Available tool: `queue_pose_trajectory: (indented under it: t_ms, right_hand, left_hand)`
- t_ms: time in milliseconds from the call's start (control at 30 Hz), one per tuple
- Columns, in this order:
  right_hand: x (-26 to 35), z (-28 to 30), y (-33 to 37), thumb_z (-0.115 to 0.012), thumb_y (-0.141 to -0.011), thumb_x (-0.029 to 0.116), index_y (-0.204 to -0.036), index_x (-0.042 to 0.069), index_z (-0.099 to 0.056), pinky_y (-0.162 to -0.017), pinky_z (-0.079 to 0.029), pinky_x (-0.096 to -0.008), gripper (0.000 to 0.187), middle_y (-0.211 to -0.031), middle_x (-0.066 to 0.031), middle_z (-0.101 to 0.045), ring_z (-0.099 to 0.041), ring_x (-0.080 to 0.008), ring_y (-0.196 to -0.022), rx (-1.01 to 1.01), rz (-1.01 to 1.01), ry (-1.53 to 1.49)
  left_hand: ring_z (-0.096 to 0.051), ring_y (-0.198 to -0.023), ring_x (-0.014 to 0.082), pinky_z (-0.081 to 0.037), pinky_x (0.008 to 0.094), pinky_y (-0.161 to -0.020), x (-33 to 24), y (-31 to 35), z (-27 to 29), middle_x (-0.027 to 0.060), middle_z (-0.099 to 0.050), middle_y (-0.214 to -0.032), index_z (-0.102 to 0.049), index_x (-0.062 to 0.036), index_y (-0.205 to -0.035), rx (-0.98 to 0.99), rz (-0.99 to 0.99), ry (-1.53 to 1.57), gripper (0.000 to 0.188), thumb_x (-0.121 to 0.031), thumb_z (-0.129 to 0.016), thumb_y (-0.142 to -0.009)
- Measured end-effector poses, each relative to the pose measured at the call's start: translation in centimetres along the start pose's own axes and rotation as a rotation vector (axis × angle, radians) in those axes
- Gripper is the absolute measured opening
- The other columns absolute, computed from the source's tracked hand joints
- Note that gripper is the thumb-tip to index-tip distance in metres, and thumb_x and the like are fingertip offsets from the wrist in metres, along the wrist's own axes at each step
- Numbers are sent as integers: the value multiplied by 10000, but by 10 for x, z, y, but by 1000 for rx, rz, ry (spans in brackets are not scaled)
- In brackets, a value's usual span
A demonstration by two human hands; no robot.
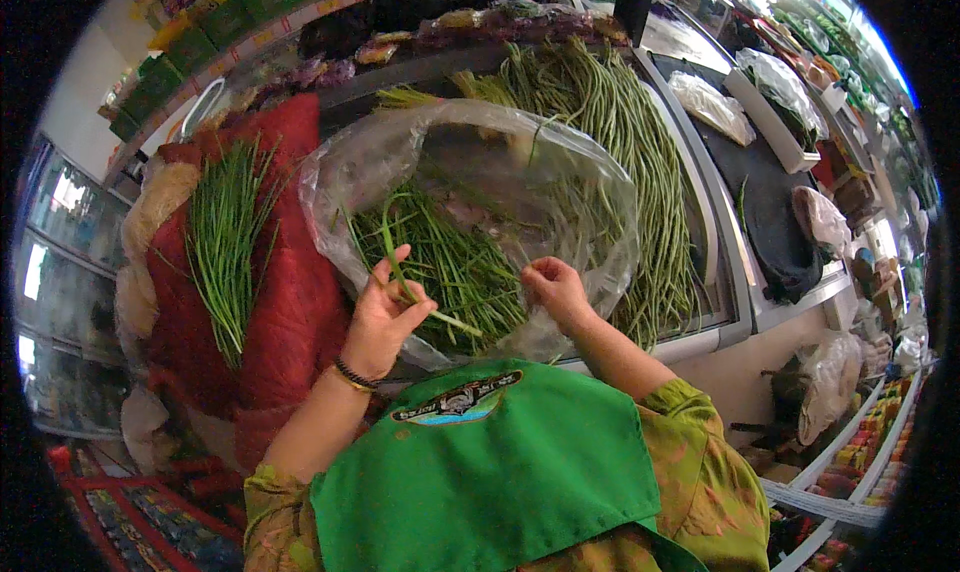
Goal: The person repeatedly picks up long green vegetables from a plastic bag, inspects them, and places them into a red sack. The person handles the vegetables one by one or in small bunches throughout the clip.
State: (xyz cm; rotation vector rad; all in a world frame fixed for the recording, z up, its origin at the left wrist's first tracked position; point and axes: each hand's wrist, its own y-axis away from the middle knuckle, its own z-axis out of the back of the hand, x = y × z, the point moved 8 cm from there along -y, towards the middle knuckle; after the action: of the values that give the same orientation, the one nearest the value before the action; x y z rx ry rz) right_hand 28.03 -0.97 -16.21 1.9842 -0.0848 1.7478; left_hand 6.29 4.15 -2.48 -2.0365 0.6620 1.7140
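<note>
At the far left a bunch of chives (228, 242) lies on a red mesh sack (305, 272), beside an open clear plastic bag (335, 187) holding loose chives (455, 267). Over the bag's near left part, the left hand (380, 320) grips a few green stalks (456, 323) between thumb and fingers. Farther right, the right hand (558, 292) has its fingertips drawn together inside the opening, whether on anything I cannot tell, with yardlong beans (655, 202) heaped beyond.

Moderate illumination covers the clear, crumpled plastic bag (325, 192); its film shows soft highlights. Beyond the bag, far right, glare overexposes the area near the green produce display (812, 47). Left of the bag, white reflections mark the tall glass-fronted cabinet (72, 277). Fisheye distortion bends peripheral edges.
</note>
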Motion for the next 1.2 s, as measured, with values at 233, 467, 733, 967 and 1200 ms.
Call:
queue_pose_trajectory:
  t_ms: [233, 467, 733, 967, 1200]
  right_hand:
    - [89, -87, 54, -638, -716, 298, -1190, 16, -380, -855, -379, -314, 609, -1155, -136, -456, -462, -211, -1018, 458, 376, 532]
    - [149, -161, 98, -443, -844, 131, -1291, 87, -220, -893, -324, -336, 501, -1213, -80, -408, -391, -177, -1091, 948, 66, -499]
    - [166, -109, 76, -445, -854, 166, -1171, 108, -432, -640, -375, -195, 322, -989, 25, -554, -437, -38, -707, 511, 211, -369]
    - [173, -102, 92, -442, -854, 161, -1168, 107, -437, -613, -378, -185, 318, -978, 17, -555, -437, -41, -658, 463, 231, -334]
    - [179, -109, 99, -446, -851, 161, -1182, 73, -413, -606, -380, -187, 344, -992, -19, -528, -429, -62, -646, 404, 166, -284]
  left_hand:
    - [-502, -746, 109, -412, 251, -717, -38, 42, 7, 11, -482, -778, -279, -62, -1238, 331, 93, -359, 591, 61, -540, -722]
    - [-482, -700, 96, -414, 226, -647, -32, 61, -4, 8, -453, -778, -351, -59, -1187, 481, 149, -616, 456, 27, -482, -759]
    - [-502, -700, 100, -429, 230, -637, -24, 80, 35, 13, -435, -797, -338, -44, -1187, 361, 234, -527, 425, 29, -437, -781]
    - [-499, -675, 89, -444, 229, -637, -27, 86, 37, 11, -445, -787, -403, -32, -1134, 349, 201, -443, 308, -23, -426, -827]
    - [-491, -640, 88, -451, 250, -650, -27, 96, 57, 14, -461, -686, -446, 4, -1056, 246, 278, -173, 223, -63, -387, -852]
